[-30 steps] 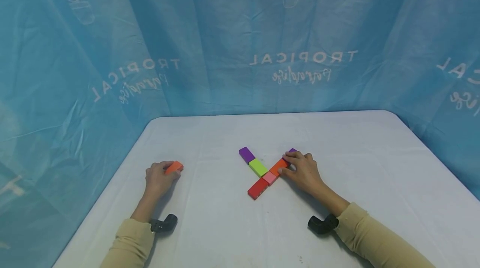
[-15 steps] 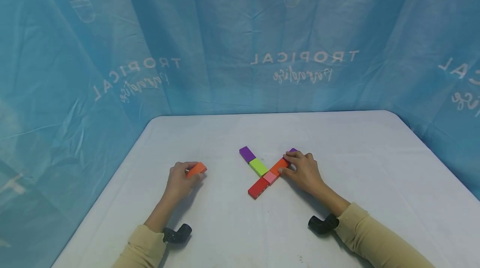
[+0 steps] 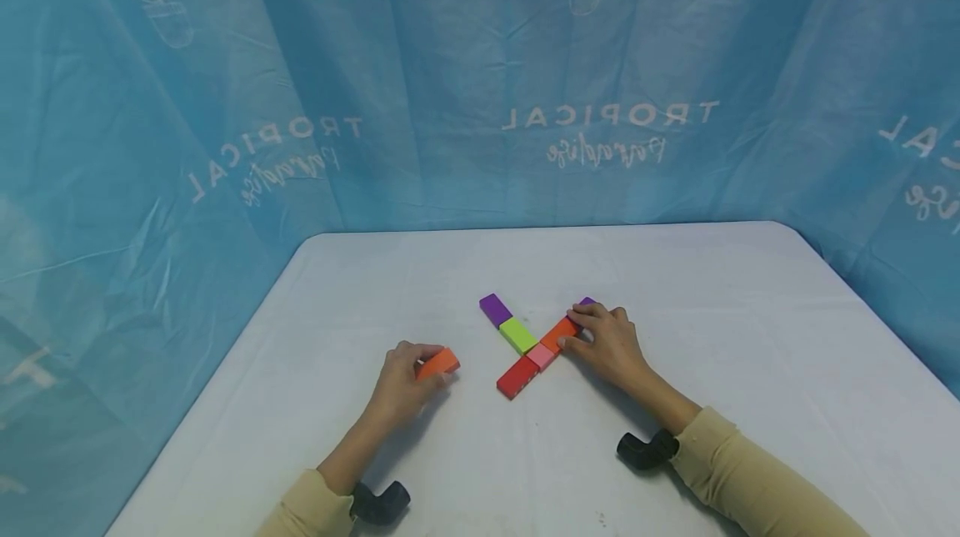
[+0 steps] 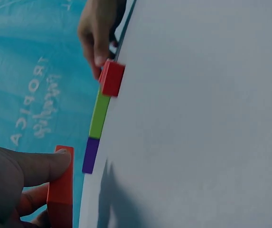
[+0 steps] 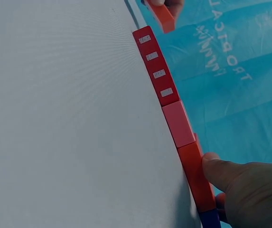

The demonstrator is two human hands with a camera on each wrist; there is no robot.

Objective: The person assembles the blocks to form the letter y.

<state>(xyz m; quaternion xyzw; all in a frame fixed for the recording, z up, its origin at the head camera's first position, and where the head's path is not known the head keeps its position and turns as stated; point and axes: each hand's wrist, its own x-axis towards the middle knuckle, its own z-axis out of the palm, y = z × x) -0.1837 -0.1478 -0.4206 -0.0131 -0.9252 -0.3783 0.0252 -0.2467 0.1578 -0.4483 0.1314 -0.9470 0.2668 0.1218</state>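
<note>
My left hand (image 3: 401, 383) pinches an orange block (image 3: 438, 363) between thumb and fingers, held over the white table with a shadow below. To its right lies a slanting row of touching blocks: red (image 3: 517, 377), pink (image 3: 540, 355), orange (image 3: 556, 335) and purple (image 3: 587, 300). My right hand (image 3: 611, 345) grips the row's orange block at its far end, thumb on its near side; its fingers partly cover the purple one. From the pink block a lime green block (image 3: 518, 335) and another purple block (image 3: 495, 310) branch off to the back left.
A white cloth covers the table (image 3: 712, 270), with a blue printed curtain (image 3: 450, 87) behind it and at the sides. Black curved wrist mounts (image 3: 647, 450) stick out below both wrists. Small white labels mark the red block's side (image 5: 154, 66).
My left hand has carried its orange block rightward and nearer the front, closer to the red block. The right hand and the laid blocks stay put.
</note>
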